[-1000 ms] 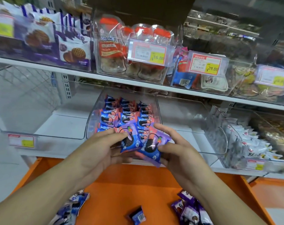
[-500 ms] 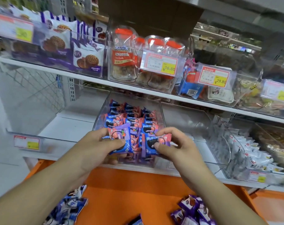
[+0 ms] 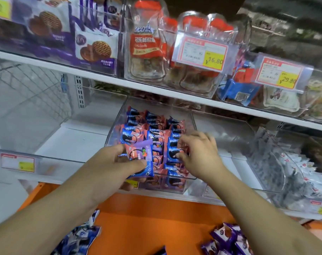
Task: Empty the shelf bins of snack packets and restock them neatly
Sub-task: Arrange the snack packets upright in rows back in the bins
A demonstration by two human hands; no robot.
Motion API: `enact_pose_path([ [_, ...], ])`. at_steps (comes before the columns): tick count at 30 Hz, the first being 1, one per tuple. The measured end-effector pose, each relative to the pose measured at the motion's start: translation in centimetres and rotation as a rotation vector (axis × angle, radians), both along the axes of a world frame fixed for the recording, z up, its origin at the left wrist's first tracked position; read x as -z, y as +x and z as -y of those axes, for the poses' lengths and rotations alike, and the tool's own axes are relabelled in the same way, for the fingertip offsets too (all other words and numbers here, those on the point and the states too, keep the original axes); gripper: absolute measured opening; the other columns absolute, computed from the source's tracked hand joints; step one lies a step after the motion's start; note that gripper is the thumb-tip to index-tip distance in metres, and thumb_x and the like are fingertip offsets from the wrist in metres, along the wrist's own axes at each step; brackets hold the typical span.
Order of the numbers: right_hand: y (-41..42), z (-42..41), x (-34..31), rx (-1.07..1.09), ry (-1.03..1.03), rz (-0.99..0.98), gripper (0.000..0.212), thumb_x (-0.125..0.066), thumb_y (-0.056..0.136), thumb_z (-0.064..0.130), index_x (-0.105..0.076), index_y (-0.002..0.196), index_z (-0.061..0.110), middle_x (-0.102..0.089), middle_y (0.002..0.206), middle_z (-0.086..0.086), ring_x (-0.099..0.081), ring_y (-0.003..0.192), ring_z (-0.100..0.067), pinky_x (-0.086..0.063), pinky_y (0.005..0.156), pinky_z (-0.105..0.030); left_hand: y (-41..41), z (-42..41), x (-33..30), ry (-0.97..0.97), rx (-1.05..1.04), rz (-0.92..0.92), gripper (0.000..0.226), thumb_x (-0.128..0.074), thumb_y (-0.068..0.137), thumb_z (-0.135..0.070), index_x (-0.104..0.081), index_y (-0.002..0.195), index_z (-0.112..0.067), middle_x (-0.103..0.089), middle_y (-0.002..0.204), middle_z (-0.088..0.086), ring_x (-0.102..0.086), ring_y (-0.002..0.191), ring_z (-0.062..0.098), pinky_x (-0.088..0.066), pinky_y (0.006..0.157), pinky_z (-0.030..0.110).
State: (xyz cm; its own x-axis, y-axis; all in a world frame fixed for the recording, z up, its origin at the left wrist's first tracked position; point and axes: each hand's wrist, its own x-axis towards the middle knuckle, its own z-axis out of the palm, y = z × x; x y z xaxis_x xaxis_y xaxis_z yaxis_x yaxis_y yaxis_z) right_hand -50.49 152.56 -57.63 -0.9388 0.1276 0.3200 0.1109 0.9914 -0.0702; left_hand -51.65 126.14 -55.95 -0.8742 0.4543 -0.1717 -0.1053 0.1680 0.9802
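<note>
Head view, lower shelf, centre: one clear plastic bin (image 3: pixel 117 124) with its open top facing the camera, stocked with blue-and-pink snack packets (image 3: pixel 154 131) standing in three close rows from back to front. Left hand (image 3: pixel 110 166) at the bin's front left corner, fingers and thumb curled round one purple-and-pink packet (image 3: pixel 140 159), gripped upright above the front rim. Right hand (image 3: pixel 199 153) inside the bin on its right side, fingers curled, fingertips (image 3: pixel 180 155) pinching a blue packet (image 3: pixel 172 150) in the right-hand row. Left of the bin: a clear bin (image 3: pixel 46 159) carrying a pink price tag (image 3: pixel 18 162). Right of it: a further clear bin (image 3: pixel 230 144), then one with white packets (image 3: pixel 300 172). Upper shelf (image 3: pixel 156 91): purple biscuit packs (image 3: pixel 95 48), clear bags with red tops (image 3: pixel 147 43), price tags reading 16.80 (image 3: pixel 200 52) and 29.80 (image 3: pixel 280 72). Below the shelf: an orange tray (image 3: pixel 147 227), with loose blue packets (image 3: pixel 79 238) at its left and purple packets (image 3: pixel 228 240) at its right.
</note>
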Motion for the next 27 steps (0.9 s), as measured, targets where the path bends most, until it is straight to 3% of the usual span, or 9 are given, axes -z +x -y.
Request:
enact_pose_path([
  [4,-0.3,0.1,0.8,0.033,0.121,-0.057,0.020,-0.085,0.078,0.034,-0.067,0.087,0.030,-0.069,0.097,0.011,-0.055,0.112,-0.019,-0.028,0.101,-0.035,-0.2,-0.3,0.7,-0.050,0.019,-0.009,0.031,-0.080,0.086,-0.041,-0.072,0.115,-0.036,-0.079,0.102,0.000,-0.078,0.090,0.027,-0.060,0.089,0.055],
  [7,-0.3,0.0,1.1,0.053,0.158,-0.119,0.023,-0.088,0.074,0.033,-0.073,0.090,0.026,-0.070,0.099,0.008,-0.057,0.111,-0.023,-0.034,0.102,-0.040,-0.1,-0.2,0.9,-0.078,0.005,-0.029,0.042,-0.081,0.085,-0.040,-0.069,0.124,-0.033,-0.076,0.105,0.004,-0.077,0.086,0.025,-0.061,0.086,0.053],
  [10,-0.1,0.1,1.1,0.068,0.171,-0.113,0.025,-0.087,0.074,0.032,-0.075,0.095,0.026,-0.071,0.107,0.008,-0.054,0.116,-0.025,-0.035,0.101,-0.041,0.0,0.0,0.9,-0.083,0.008,-0.045,0.027,-0.078,0.090,-0.030,-0.071,0.116,-0.029,-0.077,0.099,0.004,-0.076,0.081,0.026,-0.062,0.085,0.051],
  [17,0.5,0.4,0.3,0.087,0.144,0.028,0.041,-0.075,0.082,0.027,-0.075,0.123,0.032,-0.062,0.141,0.003,-0.040,0.138,-0.030,-0.031,0.111,-0.045,0.0,0.2,0.8,-0.083,-0.111,-0.041,0.036,-0.085,0.082,-0.032,-0.066,0.112,-0.028,-0.077,0.105,0.001,-0.066,0.056,0.012,-0.058,0.071,0.036],
  [19,0.8,0.7,-0.8,0.036,0.037,0.029,0.046,-0.069,0.086,0.020,-0.070,0.131,0.030,-0.058,0.144,0.004,-0.037,0.140,-0.028,-0.030,0.114,-0.042,-0.1,0.2,0.8,-0.086,-0.112,-0.061,0.031,-0.086,0.081,-0.033,-0.069,0.107,-0.031,-0.076,0.101,0.002,-0.066,0.057,0.012,-0.056,0.068,0.034],
  [21,1.0,1.5,-2.3,-0.090,-0.231,0.000,0.046,-0.063,0.086,0.007,-0.071,0.125,0.031,-0.062,0.138,0.009,-0.045,0.134,-0.020,-0.039,0.113,-0.040,-0.1,0.4,0.8,-0.095,-0.109,-0.090,0.027,-0.085,0.082,-0.035,-0.071,0.106,-0.035,-0.075,0.102,-0.001,-0.066,0.062,0.010,-0.057,0.071,0.034],
  [24,1.3,3.7,-4.6,-0.314,-0.769,0.080,0.048,-0.062,0.089,-0.005,-0.073,0.117,0.031,-0.071,0.117,0.006,-0.066,0.109,-0.015,-0.056,0.098,-0.042,-0.2,0.5,0.9,-0.121,-0.115,-0.139,0.030,-0.084,0.082,-0.039,-0.074,0.110,-0.039,-0.073,0.110,-0.013,-0.068,0.093,0.001,-0.059,0.085,0.036],
  [25,1.4,4.5,-5.2,-0.381,-0.877,0.129,0.047,-0.064,0.091,-0.006,-0.073,0.120,0.031,-0.071,0.113,0.000,-0.068,0.099,-0.018,-0.058,0.093,-0.041,-0.2,0.5,0.8,-0.133,-0.112,-0.166,0.031,-0.085,0.082,-0.039,-0.075,0.111,-0.040,-0.073,0.110,-0.016,-0.067,0.100,-0.002,-0.058,0.085,0.033],
  [27,1.6,5.9,-5.7,-0.469,-0.881,0.196,0.043,-0.073,0.093,0.001,-0.072,0.124,0.030,-0.070,0.107,-0.002,-0.067,0.087,-0.023,-0.056,0.077,-0.030,-0.2,0.5,0.7,-0.158,-0.119,-0.238,0.032,-0.085,0.081,-0.040,-0.074,0.111,-0.042,-0.073,0.105,-0.017,-0.068,0.093,-0.003,-0.054,0.077,0.025],
])
